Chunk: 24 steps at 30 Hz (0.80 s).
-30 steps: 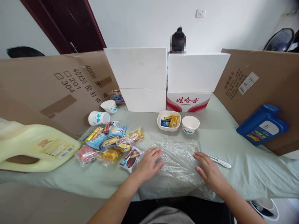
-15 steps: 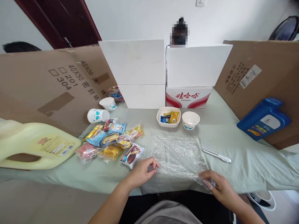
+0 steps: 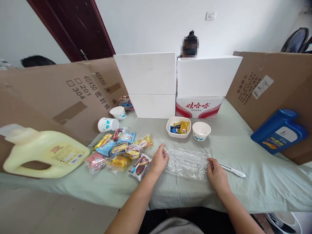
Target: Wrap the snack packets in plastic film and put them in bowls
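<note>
A crinkled clear plastic sheet [image 3: 187, 165] lies on the table in front of me. At its left edge, my left hand [image 3: 159, 161] is closed, fingertips pinching the film. My right hand [image 3: 217, 175] pinches the opposite edge, its thumb partly hidden. The sheet stretches fairly flat between them. Just left of my left hand rests a brown-and-white snack packet [image 3: 140, 165]. Beyond my right fingers lies a white utility knife [image 3: 232, 169], its left end hidden close to the hand.
Wrapped snacks [image 3: 119, 148] are heaped at left, near two paper cups [image 3: 108, 124] and a yellow jug [image 3: 52, 154]. A white bowl [image 3: 178, 132] of small packets and a paper bowl [image 3: 201, 131] stand ahead. White boxes [image 3: 151, 78], cardboard panels [image 3: 29, 94] and a blue bottle [image 3: 279, 131] surround the table.
Both my hands have moved away from me, the left to the sheet's left edge. The sheet's near edge has been folded up, so it covers less depth. The camera view has shifted slightly.
</note>
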### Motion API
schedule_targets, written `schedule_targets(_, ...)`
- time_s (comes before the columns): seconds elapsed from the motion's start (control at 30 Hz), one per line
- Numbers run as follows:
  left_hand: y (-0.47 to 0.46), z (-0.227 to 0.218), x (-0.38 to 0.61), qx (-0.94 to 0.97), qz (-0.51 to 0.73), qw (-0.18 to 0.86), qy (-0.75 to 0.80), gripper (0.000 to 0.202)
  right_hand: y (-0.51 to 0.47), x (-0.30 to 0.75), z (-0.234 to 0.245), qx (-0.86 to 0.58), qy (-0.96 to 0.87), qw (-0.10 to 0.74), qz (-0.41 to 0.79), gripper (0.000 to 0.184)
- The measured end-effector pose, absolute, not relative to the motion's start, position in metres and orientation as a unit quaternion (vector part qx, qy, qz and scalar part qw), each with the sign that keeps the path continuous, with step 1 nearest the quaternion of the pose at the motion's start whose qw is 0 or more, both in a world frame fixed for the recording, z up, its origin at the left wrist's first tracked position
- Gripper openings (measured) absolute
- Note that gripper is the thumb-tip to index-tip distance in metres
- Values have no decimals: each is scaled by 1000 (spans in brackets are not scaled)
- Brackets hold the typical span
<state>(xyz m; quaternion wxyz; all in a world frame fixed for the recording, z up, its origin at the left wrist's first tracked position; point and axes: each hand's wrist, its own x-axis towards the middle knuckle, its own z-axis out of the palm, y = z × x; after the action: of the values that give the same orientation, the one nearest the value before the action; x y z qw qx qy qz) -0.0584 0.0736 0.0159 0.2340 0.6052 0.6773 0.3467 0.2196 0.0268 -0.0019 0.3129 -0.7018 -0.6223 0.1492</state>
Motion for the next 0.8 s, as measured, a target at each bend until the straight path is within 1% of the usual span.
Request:
schedule_targets(0.1, 77, 10, -54, 620, 313, 175, 698, 58, 27, 215, -4, -705, -652, 268, 81, 47)
schedule_targets(0.17, 73, 10, -54, 638, 287, 143, 700, 59, 25, 213, -5, -707, -660, 247, 63, 50)
schedule_targets(0.23, 68, 12, -55, 656, 249, 134, 700, 58, 23, 212, -5, -709, -662, 236, 56, 52)
schedule_targets(0.33, 56, 18, -61, 668, 186, 145, 706, 54, 21, 213, -6, -707, -664, 236, 57, 47)
schedule_targets(0.4, 47, 24, -64, 669, 162, 125, 714, 53, 20, 214, -7, -704, -665, 244, 58, 42)
schedule_targets(0.47, 39, 30, -62, 673, 171, 47, 718, 51, 21, 213, -8, -703, -664, 248, 52, 38)
schedule_targets(0.53, 33, 34, -53, 695, 215, -46, 685, 39, 22, 211, -9, -704, -666, 241, 45, 35)
schedule_targets(0.57, 30, 35, -45, 724, 239, -70, 643, 31, 23, 209, -9, -704, -669, 236, 42, 34)
schedule_targets(0.63, 26, 34, -28, 811, 256, -55, 523, 20, 24, 206, -10, -706, -670, 228, 35, 33)
schedule_targets(0.7, 26, 27, -10, 879, 225, 3, 421, 17, 24, 204, -11, -707, -670, 224, 31, 32)
schedule_targets(0.73, 27, 23, -4, 894, 204, 25, 397, 16, 24, 205, -10, -706, -671, 225, 31, 32)
schedule_targets(0.77, 28, 19, 1, 901, 187, 41, 390, 21, 25, 207, -10, -702, -674, 227, 32, 32)
schedule_targets(0.8, 30, 14, 4, 902, 174, 52, 392, 31, 26, 212, -9, -700, -675, 230, 33, 32)
